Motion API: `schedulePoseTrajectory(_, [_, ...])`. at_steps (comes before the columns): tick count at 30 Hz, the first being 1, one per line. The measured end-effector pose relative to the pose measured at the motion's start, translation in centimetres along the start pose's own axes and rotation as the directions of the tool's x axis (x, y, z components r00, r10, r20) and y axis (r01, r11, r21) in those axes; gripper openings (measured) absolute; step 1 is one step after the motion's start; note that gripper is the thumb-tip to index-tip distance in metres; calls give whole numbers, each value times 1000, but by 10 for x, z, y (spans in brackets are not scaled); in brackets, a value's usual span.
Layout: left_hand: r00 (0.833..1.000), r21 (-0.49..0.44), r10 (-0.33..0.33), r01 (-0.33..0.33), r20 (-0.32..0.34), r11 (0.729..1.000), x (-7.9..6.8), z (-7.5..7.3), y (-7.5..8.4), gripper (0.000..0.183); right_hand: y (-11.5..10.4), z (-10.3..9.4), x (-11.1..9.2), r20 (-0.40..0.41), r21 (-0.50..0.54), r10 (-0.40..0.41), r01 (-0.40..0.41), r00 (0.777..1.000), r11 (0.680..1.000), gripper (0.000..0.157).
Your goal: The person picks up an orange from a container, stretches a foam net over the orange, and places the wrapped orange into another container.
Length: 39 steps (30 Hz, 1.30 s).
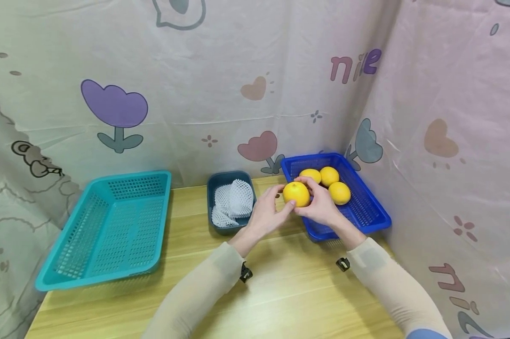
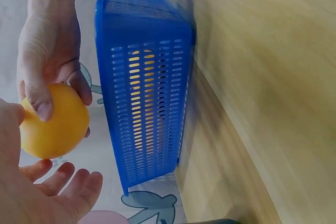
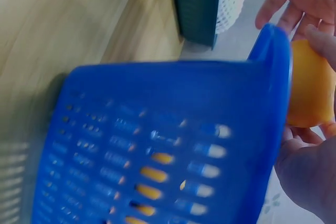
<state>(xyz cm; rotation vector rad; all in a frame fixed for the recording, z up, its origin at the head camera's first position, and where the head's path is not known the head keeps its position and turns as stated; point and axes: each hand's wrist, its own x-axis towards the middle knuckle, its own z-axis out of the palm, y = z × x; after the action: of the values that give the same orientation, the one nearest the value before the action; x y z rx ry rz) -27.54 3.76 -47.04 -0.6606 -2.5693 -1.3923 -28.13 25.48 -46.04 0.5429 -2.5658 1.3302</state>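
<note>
In the head view my right hand holds an orange between thumb and fingers, over the left side of the blue basket. My left hand is at the orange's left side, its thumb close against the fruit. In the left wrist view, the left hand has spread fingers beside the orange, while the right hand grips it from the other side. Behind the blue basket rim, more oranges lie inside. The right wrist view shows the orange partly hidden by the basket rim.
A dark small basket with white foam net sleeves stands left of the hands. Farther left is a teal basket. All rest on a wooden table. A patterned curtain hangs behind and to the right.
</note>
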Motion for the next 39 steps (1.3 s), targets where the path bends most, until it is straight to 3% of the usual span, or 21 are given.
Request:
schedulePoseTrajectory(7, [999,-160,-31,25,-37,987,-10,-11,-2,57,-17,11,0,55,53,0,-3,999,999,86])
schedulePoseTrajectory(20, [997,-323,-77,67,-20,944,-21,-27,-6,59,-26,28,-2,106,119,-44,32,993,992,84])
schedulePoseTrajectory(29, [994,-324,-109,105,5,940,-28,-38,-11,61,-32,39,-3,170,206,-28,-8,985,978,89])
schedulePoseTrajectory(39, [997,-290,-78,78,9,954,-38,-53,-19,59,-40,54,-1,203,242,-27,-24,979,970,83])
